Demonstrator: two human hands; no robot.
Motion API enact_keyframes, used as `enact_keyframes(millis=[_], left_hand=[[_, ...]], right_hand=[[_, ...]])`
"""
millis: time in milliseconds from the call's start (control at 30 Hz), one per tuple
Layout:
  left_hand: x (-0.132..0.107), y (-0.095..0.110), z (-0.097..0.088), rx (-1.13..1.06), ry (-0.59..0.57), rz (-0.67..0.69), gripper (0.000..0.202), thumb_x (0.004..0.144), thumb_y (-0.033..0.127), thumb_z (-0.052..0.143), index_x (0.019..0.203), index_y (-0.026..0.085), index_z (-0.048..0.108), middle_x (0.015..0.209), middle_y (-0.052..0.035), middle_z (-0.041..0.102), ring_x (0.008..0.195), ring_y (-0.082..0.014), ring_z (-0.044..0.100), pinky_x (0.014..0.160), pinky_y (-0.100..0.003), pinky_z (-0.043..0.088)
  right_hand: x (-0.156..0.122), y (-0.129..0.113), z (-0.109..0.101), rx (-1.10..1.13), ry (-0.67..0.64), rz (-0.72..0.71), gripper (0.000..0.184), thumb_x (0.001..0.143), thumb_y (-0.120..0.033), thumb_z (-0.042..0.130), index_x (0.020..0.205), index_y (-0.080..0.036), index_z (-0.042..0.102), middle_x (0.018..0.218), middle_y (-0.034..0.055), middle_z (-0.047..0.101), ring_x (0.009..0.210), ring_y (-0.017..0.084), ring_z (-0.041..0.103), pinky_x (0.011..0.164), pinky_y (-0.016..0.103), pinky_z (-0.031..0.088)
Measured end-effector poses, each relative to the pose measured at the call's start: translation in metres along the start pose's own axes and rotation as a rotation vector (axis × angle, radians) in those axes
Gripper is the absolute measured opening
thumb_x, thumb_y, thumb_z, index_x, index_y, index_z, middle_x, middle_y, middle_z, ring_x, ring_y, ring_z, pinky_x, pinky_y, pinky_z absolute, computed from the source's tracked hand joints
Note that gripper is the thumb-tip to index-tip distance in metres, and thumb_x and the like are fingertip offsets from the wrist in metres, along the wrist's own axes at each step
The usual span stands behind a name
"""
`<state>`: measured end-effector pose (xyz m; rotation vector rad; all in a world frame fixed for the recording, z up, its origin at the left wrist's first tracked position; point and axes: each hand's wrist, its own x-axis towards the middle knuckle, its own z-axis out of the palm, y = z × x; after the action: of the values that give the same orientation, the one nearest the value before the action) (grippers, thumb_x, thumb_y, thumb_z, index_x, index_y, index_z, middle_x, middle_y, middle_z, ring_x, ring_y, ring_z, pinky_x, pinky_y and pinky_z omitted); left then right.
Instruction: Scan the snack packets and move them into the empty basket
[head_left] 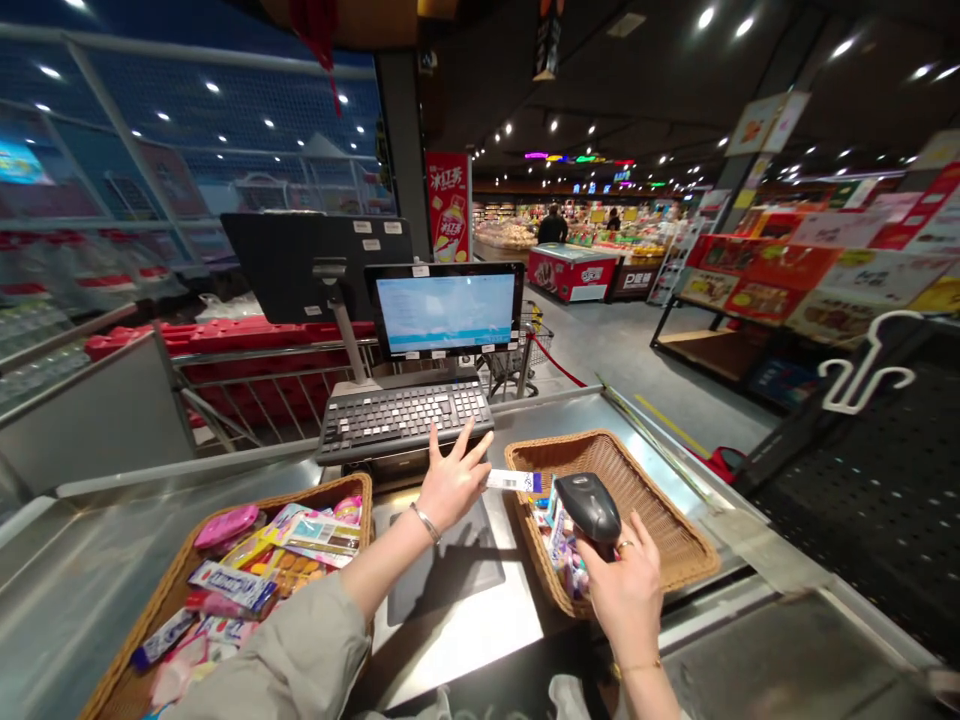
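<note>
My left hand [452, 482] is over the front of the black keyboard [405, 415], several fingers stretched out toward the keys. On its thumb side it grips a narrow white packet [513, 481] with a barcode and a blue end; the thumb itself is mostly hidden. In my right hand [628, 580] is a black handheld barcode scanner [589, 506], its head pointing toward the packet. Beneath the scanner stands a wicker basket [660, 510] with small colourful packets at its left side. Another wicker basket [365, 500] at the left is full of packaged sweets [232, 585].
Behind the keyboard stand a lit monitor [450, 315] and a second screen [300, 265] seen from behind. The metal counter [480, 610] runs under both baskets. A white hook [862, 365] sticks out at the right. Farther off, a person [553, 226] stands near a freezer [570, 274].
</note>
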<state>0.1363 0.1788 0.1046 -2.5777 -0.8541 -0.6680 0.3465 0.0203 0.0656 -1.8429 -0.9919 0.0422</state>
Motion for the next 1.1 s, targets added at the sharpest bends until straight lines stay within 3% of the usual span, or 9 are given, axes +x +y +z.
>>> enact_keyframes(millis=[200, 300, 400, 533, 800, 1100], left_hand=[[0.019, 0.013, 0.015, -0.018, -0.01, 0.104, 0.013, 0.088, 0.027, 0.061, 0.098, 0.028, 0.068, 0.145, -0.0018, 0.05, 0.145, -0.0347, 0.022, 0.105, -0.076, -0.016], [0.032, 0.026, 0.021, -0.027, -0.005, 0.141, 0.029, 0.092, 0.022, 0.054, 0.117, 0.035, 0.061, 0.148, -0.0003, 0.046, 0.147, -0.0321, 0.017, 0.105, -0.075, -0.016], [0.043, 0.038, 0.022, -0.03, -0.005, 0.129, 0.05, 0.093, 0.017, 0.05, 0.138, 0.037, 0.044, 0.152, -0.0022, 0.039, 0.147, -0.0298, 0.013, 0.107, -0.073, -0.016], [0.044, 0.04, 0.02, -0.051, -0.03, 0.088, 0.053, 0.092, 0.024, 0.051, 0.143, 0.033, 0.039, 0.153, -0.0057, 0.035, 0.148, -0.0281, 0.013, 0.108, -0.071, -0.017], [0.011, 0.016, 0.003, -0.046, -0.11, -0.06, 0.053, 0.09, 0.034, 0.055, 0.141, 0.03, 0.041, 0.153, -0.0072, 0.036, 0.147, -0.0303, 0.017, 0.108, -0.072, -0.014], [-0.042, -0.005, -0.029, -0.021, -0.133, -0.215, 0.049, 0.091, 0.038, 0.054, 0.138, 0.028, 0.046, 0.152, -0.0097, 0.038, 0.145, -0.032, 0.023, 0.11, -0.071, -0.011]], right_hand=[[0.004, 0.017, -0.013, -0.037, 0.096, 0.015, 0.042, 0.073, -0.05, 0.06, 0.092, -0.014, 0.069, 0.113, 0.0168, 0.067, 0.13, 0.03, 0.042, 0.109, 0.045, 0.031], [0.005, 0.023, -0.017, -0.029, 0.13, 0.043, 0.038, 0.071, -0.049, 0.061, 0.086, -0.015, 0.069, 0.11, 0.0164, 0.068, 0.128, 0.031, 0.044, 0.108, 0.046, 0.032], [0.006, 0.027, -0.019, -0.022, 0.153, 0.061, 0.038, 0.07, -0.049, 0.062, 0.085, -0.015, 0.069, 0.109, 0.0167, 0.068, 0.128, 0.031, 0.045, 0.108, 0.047, 0.033], [0.006, 0.026, -0.02, -0.022, 0.148, 0.071, 0.039, 0.07, -0.049, 0.062, 0.087, -0.015, 0.069, 0.11, 0.017, 0.067, 0.128, 0.031, 0.044, 0.108, 0.047, 0.032], [0.007, 0.001, -0.008, 0.023, 0.057, 0.12, 0.041, 0.068, -0.051, 0.063, 0.085, -0.014, 0.07, 0.119, 0.0199, 0.063, 0.128, 0.033, 0.045, 0.104, 0.045, 0.036], [-0.004, -0.032, 0.021, 0.067, -0.11, -0.05, 0.048, 0.072, -0.054, 0.062, 0.097, -0.015, 0.072, 0.118, 0.0166, 0.064, 0.127, 0.032, 0.046, 0.108, 0.048, 0.032]])
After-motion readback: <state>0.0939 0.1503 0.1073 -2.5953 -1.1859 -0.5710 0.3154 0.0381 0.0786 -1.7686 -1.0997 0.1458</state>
